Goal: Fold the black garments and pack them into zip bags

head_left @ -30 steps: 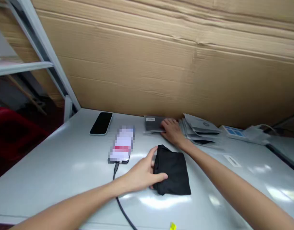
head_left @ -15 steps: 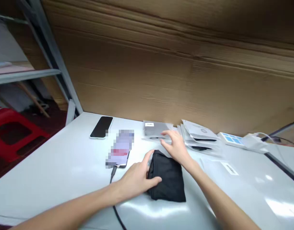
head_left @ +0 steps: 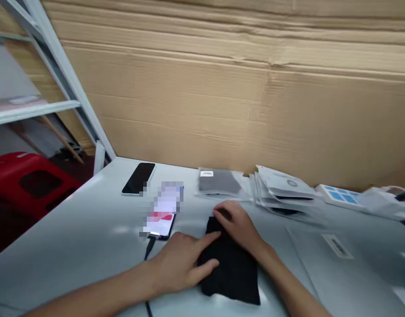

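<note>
A folded black cloth [head_left: 233, 270] lies on the white table in front of me. My left hand [head_left: 185, 259] rests on its left side, index finger and thumb apart and laid over the fabric. At the cloth's top edge is my right hand [head_left: 235, 222], its fingers bent, with the fingertips near the upper left corner; whether they pinch the fabric is hard to see. Left of the cloth lies a lit phone [head_left: 162, 211], partly pixelated, with a black cable [head_left: 150, 246] plugged into its lower end.
A dark-screened phone [head_left: 139, 178] lies at the back left. Clear packets [head_left: 218, 181] and a stack of them [head_left: 284, 189] stand against the cardboard wall [head_left: 176, 101]. A transparent bag [head_left: 337, 268] is at right, behind it a blue-and-white box [head_left: 341, 196].
My right hand has come down onto the cloth's top edge. My left hand has shifted from gripping the cloth's side to lying on it. The cloth looks flatter and longer. The view has shifted slightly.
</note>
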Available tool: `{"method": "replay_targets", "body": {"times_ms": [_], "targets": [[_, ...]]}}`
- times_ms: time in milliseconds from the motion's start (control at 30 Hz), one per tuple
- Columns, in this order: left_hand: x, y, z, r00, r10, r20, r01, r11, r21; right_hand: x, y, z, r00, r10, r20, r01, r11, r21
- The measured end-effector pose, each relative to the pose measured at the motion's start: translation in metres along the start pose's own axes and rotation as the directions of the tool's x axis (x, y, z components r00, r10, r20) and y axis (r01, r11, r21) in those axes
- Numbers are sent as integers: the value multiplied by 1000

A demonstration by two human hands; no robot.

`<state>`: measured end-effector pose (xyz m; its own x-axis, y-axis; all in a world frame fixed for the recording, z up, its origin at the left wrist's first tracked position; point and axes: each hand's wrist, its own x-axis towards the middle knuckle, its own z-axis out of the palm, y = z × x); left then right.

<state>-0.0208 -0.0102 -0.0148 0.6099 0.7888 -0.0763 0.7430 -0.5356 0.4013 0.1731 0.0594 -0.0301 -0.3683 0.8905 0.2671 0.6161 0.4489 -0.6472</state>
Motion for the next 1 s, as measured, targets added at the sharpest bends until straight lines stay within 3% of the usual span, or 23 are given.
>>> {"method": "replay_targets", "body": {"times_ms": [200, 567, 1000], "targets": [[0, 5, 3, 998, 64, 25, -67, 990, 120, -1, 0, -1, 999, 7, 35, -8, 1000, 27], [5, -1, 1, 1000, -8, -12, 6, 988, -154, -3, -2, -1, 1000, 4, 22, -4, 1000, 16], [4, -1, 6, 998, 0, -65, -11, 986, -169, -3, -5, -3, 1000, -2, 23, 2, 1000, 9]]}}
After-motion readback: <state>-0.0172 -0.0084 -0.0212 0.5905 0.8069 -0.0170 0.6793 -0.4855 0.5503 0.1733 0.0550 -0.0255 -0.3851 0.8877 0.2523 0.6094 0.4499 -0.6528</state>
